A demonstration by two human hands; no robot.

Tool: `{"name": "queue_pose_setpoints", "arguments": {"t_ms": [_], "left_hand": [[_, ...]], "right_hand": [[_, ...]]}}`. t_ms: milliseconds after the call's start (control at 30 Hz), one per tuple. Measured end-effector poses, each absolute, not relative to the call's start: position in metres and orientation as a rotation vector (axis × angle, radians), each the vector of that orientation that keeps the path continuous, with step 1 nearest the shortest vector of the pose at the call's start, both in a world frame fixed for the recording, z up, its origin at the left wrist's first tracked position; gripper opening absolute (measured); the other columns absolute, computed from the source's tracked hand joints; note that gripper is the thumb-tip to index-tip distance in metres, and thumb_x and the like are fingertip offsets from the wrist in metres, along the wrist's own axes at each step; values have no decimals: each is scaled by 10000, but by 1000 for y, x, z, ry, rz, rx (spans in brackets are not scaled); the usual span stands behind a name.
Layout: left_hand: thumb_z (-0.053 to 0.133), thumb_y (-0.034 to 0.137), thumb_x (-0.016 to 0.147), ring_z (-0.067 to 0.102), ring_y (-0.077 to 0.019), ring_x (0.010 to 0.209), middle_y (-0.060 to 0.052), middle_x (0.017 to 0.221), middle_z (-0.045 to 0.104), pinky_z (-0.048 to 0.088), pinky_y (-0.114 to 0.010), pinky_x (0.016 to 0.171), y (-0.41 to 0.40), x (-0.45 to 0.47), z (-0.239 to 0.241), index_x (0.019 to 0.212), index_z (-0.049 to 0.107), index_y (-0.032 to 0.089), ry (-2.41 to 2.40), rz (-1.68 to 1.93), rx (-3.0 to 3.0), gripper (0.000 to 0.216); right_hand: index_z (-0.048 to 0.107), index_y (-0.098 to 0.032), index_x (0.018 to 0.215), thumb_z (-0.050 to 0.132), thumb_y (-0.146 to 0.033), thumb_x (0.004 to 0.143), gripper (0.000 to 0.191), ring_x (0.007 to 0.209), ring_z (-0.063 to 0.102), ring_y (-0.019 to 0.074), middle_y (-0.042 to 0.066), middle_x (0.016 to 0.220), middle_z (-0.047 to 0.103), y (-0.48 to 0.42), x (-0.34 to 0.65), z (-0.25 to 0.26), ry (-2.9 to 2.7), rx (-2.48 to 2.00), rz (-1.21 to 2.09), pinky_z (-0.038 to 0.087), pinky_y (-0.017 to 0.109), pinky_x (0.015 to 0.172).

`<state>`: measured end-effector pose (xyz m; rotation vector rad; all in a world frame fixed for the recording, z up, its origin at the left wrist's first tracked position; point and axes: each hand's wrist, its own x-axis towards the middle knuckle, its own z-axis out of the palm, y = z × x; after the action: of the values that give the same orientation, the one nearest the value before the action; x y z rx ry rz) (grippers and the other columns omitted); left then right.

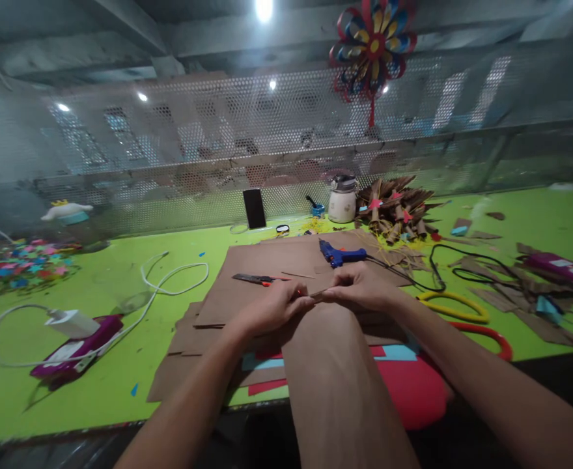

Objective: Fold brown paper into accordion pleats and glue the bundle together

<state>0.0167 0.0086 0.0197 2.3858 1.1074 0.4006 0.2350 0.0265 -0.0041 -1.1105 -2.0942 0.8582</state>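
Note:
A long sheet of brown kraft paper (pixel 340 384) runs from the table edge down toward my body. My left hand (pixel 277 305) pinches its far end, which looks folded or rolled narrow. At the other side of that same end, my right hand (pixel 364 286) grips it between thumb and fingers. Just beyond my left hand lies a dark-bladed cutter or pair of scissors (pixel 254 279) with some red-orange on it. A blue hot glue gun (pixel 341 254) rests behind my right hand, its black cord trailing right. Beneath both hands are stacked brown paper sheets (pixel 218 299).
Brown rolled-paper pieces with stars (pixel 396 208) are piled behind, near a white jar (pixel 342 200) and a phone (pixel 254 208). Purple power strips (pixel 79 352) lie left and right. Yellow (pixel 455 307) and red rings (pixel 486 335) sit by my right forearm. Colourful stars (pixel 23 264) lie far left.

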Motion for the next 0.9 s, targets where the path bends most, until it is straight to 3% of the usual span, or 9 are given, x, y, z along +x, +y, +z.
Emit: {"name": "queue_pose_setpoints", "arguments": {"t_ms": [167, 433, 600, 700, 900], "left_hand": [[420, 436, 839, 384, -83, 572, 29, 633, 440, 320, -184, 516, 15, 12, 19, 747, 490, 143, 1024, 366, 2245, 315], [399, 461, 848, 474, -84, 452, 31, 590, 497, 365, -191, 446, 15, 3, 21, 867, 498, 153, 934, 221, 2027, 324], [376, 471, 859, 487, -92, 375, 51, 493, 501, 339, -180, 390, 11, 6, 15, 934, 472, 161, 956, 211, 1952, 333], [377, 498, 852, 496, -100, 370, 56, 457, 492, 343, -179, 384, 11, 9, 11, 961, 467, 166, 943, 202, 1965, 361], [362, 542, 837, 496, -105, 372, 37, 490, 512, 338, -186, 374, 10, 9, 13, 890, 478, 165, 1000, 179, 2006, 398]], "right_hand": [[633, -105, 648, 622, -430, 695, 328, 529, 428, 79, -9, 561, 536, 28, 237, -5, -2040, -990, 960, 325, 195, 483], [646, -90, 725, 571, -463, 732, 380, 489, 406, 67, -20, 549, 518, 29, 244, -2, -2101, -1021, 1039, 303, 183, 452], [657, -143, 937, 519, -431, 781, 355, 642, 525, 115, 32, 797, 641, 24, 239, 1, -2268, -969, 931, 386, 200, 552], [672, -146, 888, 493, -414, 803, 332, 689, 533, 127, 23, 801, 644, 19, 234, 2, -2331, -886, 914, 387, 199, 589], [672, -116, 743, 490, -410, 801, 351, 572, 433, 95, -13, 613, 540, 18, 233, -2, -2336, -922, 823, 317, 189, 509]]}}
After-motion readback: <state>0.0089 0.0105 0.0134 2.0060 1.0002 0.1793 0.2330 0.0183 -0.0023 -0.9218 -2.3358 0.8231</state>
